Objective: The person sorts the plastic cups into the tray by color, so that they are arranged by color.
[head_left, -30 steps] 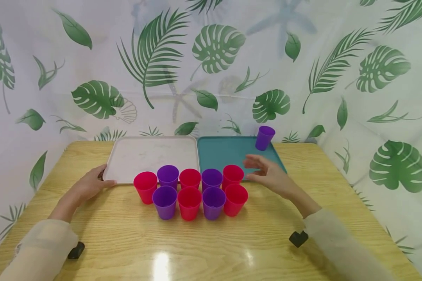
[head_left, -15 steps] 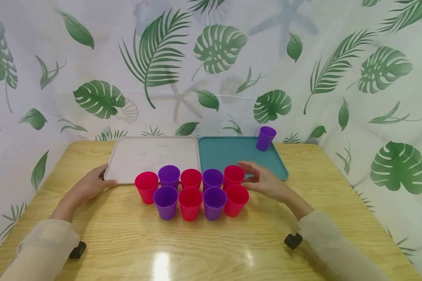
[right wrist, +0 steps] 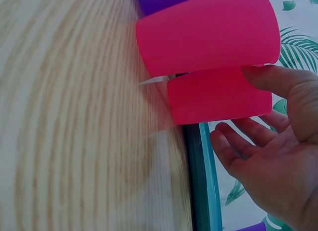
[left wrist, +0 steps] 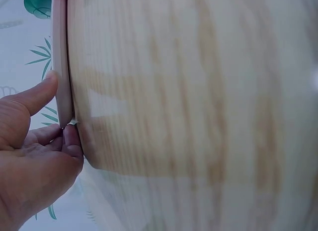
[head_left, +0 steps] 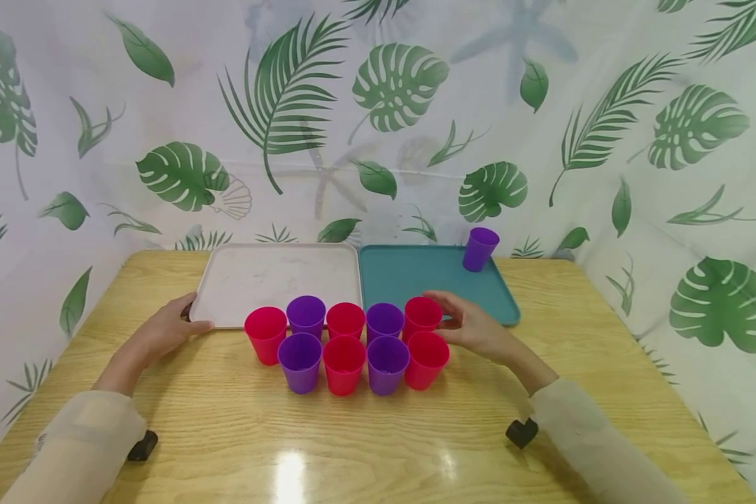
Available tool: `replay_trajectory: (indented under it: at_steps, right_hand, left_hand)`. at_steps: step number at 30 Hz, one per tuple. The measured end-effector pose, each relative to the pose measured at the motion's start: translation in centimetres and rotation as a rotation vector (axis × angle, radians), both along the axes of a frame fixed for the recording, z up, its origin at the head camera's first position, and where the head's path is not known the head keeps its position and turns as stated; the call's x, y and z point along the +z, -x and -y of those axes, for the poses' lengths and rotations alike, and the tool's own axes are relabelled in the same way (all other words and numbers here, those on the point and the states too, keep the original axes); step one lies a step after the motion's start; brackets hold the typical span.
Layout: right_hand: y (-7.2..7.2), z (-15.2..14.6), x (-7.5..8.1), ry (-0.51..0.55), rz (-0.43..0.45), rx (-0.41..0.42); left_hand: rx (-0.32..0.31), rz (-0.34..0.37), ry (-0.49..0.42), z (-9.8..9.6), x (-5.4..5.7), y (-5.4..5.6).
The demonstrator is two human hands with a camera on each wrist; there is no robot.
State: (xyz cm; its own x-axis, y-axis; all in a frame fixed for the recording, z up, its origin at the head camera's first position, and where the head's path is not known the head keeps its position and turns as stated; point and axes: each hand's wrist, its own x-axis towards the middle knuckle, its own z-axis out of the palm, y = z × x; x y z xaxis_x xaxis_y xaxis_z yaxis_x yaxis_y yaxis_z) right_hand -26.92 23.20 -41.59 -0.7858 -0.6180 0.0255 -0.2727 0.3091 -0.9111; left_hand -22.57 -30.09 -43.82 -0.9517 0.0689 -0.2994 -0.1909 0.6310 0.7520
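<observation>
Loosely, right grip [head_left: 475, 329] curls round red cup [right wrist: 218, 99] amid other cups [head_left: 427, 364]; left grip [head_left: 169, 327] pinches white tray [head_left: 283, 276].

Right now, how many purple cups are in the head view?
5: front-left purple cup, front-right purple cup, back-left purple cup, back-right purple cup, and a far purple cup in the far right corner of the teal tray. Any nested inside others could be hidden.
</observation>
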Motion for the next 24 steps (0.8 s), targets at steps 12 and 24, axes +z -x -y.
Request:
replay_trajectory:
  at_steps: [12,24]
  right_hand:
    - [0.2,-0.1,0.1,-0.016,-0.009,-0.003]
    - [0.6,0.3,1.3,-0.109,-0.09,-0.015]
  left_hand:
    - [-0.007,-0.007,-0.013,-0.2,0.3,-0.1]
    - [-0.017,-0.018,-0.004,-0.1,0.3,-0.1]
